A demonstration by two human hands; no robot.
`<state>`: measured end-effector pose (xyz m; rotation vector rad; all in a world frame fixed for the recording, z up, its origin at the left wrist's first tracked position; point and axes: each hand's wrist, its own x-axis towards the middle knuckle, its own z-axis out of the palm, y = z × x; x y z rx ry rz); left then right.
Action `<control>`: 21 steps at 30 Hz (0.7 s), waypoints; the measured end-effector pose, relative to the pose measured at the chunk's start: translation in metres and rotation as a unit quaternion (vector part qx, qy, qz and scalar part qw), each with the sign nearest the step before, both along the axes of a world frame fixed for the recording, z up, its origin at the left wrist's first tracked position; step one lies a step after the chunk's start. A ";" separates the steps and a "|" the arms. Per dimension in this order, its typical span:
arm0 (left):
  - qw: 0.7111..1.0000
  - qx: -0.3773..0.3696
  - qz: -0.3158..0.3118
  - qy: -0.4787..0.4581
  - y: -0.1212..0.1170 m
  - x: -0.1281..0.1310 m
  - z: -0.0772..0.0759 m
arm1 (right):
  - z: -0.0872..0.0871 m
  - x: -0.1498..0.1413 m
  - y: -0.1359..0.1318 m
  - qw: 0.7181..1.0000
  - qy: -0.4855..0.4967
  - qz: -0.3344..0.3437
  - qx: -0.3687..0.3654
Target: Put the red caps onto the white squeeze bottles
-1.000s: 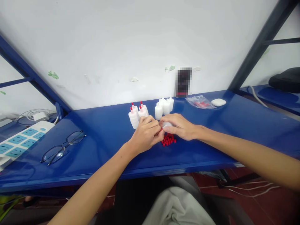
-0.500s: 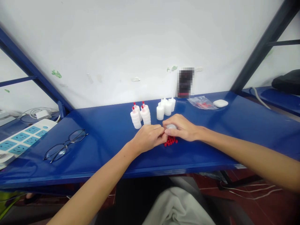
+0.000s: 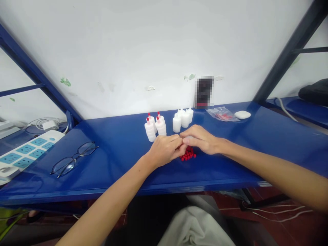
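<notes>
My right hand is curled around a small whitish squeeze bottle, mostly covered by its fingers. Against it, my left hand is closed with fingertips pinched together, and whatever they grip is hidden. Just below the meeting fingers lies a pile of small red caps. Beyond my left hand stand several white bottles with red-tipped nozzles, upright in a close group. To the right of these, behind my hands, is another group of white bottles without red caps.
The blue table meets a white wall. Eyeglasses and a power strip lie to the left. At the back right are a plastic bag with red pieces, a white rounded object and a blurred dark phone-like panel.
The whitish bottle in my right hand shows less between the fingers than before. My hands stay together over the red caps. The whole view has shifted slightly.
</notes>
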<state>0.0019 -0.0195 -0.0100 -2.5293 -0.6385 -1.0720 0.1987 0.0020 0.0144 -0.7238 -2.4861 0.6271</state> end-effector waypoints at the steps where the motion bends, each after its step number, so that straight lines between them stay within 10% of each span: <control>1: 1.000 0.002 -0.001 0.000 0.000 0.000 0.000 | 0.000 0.000 0.000 1.000 0.003 0.001 0.003; 21: 0.999 -0.014 0.004 0.037 0.003 -0.006 -0.002 | -0.003 0.001 -0.002 0.997 -0.030 -0.043 0.050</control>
